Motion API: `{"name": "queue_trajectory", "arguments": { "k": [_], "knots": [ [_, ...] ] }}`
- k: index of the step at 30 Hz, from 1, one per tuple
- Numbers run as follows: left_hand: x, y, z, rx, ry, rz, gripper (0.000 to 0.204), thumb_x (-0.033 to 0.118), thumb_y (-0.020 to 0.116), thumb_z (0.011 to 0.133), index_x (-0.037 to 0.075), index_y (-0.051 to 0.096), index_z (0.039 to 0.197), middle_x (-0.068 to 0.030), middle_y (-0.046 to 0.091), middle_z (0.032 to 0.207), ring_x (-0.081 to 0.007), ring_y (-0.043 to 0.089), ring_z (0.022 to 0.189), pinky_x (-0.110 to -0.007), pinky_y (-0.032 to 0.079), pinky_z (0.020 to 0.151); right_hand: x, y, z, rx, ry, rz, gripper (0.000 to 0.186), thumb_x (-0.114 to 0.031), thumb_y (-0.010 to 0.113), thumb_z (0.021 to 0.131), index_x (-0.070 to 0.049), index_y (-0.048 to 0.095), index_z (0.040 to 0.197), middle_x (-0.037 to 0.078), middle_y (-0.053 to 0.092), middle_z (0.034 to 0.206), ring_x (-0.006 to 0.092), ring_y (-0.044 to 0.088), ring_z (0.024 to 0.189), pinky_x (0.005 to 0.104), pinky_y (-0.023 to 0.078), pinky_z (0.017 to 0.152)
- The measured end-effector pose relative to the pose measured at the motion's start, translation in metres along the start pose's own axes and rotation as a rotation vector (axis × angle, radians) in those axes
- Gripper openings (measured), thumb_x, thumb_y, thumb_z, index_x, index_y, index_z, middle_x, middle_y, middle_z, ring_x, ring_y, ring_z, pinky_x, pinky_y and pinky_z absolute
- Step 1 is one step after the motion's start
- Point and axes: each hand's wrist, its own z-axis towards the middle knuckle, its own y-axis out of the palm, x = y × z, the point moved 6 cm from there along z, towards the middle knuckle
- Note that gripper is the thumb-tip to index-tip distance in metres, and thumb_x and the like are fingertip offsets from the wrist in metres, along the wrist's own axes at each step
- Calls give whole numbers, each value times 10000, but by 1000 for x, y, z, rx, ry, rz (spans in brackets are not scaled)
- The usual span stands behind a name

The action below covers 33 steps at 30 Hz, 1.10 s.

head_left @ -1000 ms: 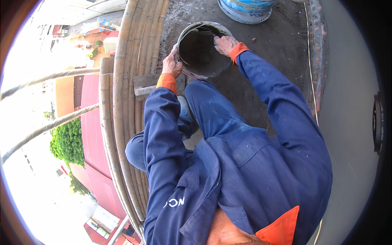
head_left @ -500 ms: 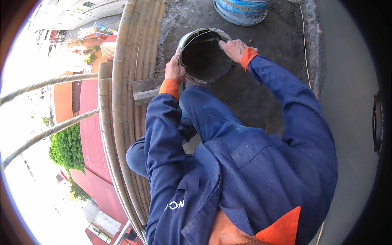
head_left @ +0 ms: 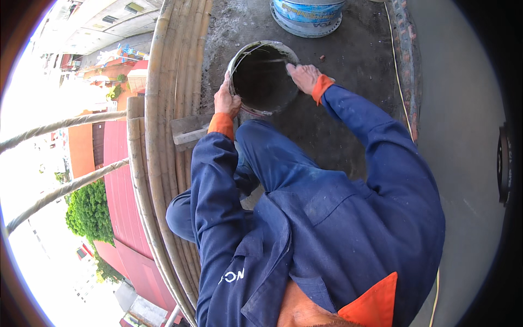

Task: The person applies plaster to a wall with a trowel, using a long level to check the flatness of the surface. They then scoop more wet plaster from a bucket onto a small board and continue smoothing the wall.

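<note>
A round bucket (head_left: 231, 82) with a pale, dirty rim stands tilted in front of my knee, its inside dark. My left hand (head_left: 226, 101) is closed on the bucket's left rim, the thumb toward the inside. Over the right side of the opening, my right hand (head_left: 305, 77) is closed round something mostly hidden by the fingers. A thin pale edge reaches from that hand into the bucket; its kind cannot be made out. Beside my left wrist, a flat plastering float (head_left: 189, 132) with a bar handle lies on the bamboo poles.
Bamboo poles (head_left: 163, 163) run along the left edge, with a drop to roofs beyond. A blue and white bucket (head_left: 308, 16) stands ahead on the grey floor (head_left: 338, 131). A thin pale cable (head_left: 397, 71) runs along the right, next to a smooth grey wall (head_left: 463, 136).
My view has shifted slightly, so the scene sits a little further left. My right hand has moved slightly at the bucket's right side; the left keeps its hold on the rim.
</note>
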Motion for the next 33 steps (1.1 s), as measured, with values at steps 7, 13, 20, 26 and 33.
{"name": "queue_trajectory", "arguments": {
  "k": [7, 13, 20, 26, 33],
  "knots": [
    [4, 6, -2, -9, 47, 9, 704, -8, 515, 689, 80, 424, 1382, -249, 583, 1181, -393, 568, 1091, -426, 452, 938, -15, 47, -9, -103, -122, 0, 211, -75, 542, 829, -7, 550, 1028, 201, 664, 833, 339, 681, 791, 427, 544, 680],
    [7, 6, -10, -24, 15, 22, 706, -40, 475, 687, 98, 432, 1378, -247, 564, 1222, -392, 539, 1146, -427, 435, 971, -10, 35, -22, -43, -86, -27, 198, -76, 531, 836, -23, 520, 1026, 194, 652, 758, 347, 672, 729, 446, 533, 616],
    [11, 5, -7, -52, 13, -1, 700, -31, 491, 694, 115, 439, 1376, -246, 568, 1218, -390, 546, 1137, -419, 440, 968, -31, 28, 1, 35, -138, 79, 139, -63, 504, 841, -34, 499, 977, 202, 649, 785, 361, 667, 748, 458, 527, 640],
    [2, 9, -13, -5, 85, 43, 721, -27, 484, 677, 121, 433, 1381, -238, 565, 1228, -383, 543, 1144, -417, 435, 981, -6, 42, -25, -57, -113, -66, 144, -68, 515, 839, -26, 521, 977, 182, 662, 795, 348, 678, 751, 459, 535, 643],
    [5, 13, -5, -49, -13, -44, 727, -23, 485, 677, 136, 435, 1385, -243, 565, 1225, -382, 548, 1142, -418, 435, 985, -22, 49, -20, 8, -20, -77, 152, -85, 532, 845, -38, 537, 990, 164, 656, 880, 290, 683, 801, 424, 550, 659]
  ]
}}
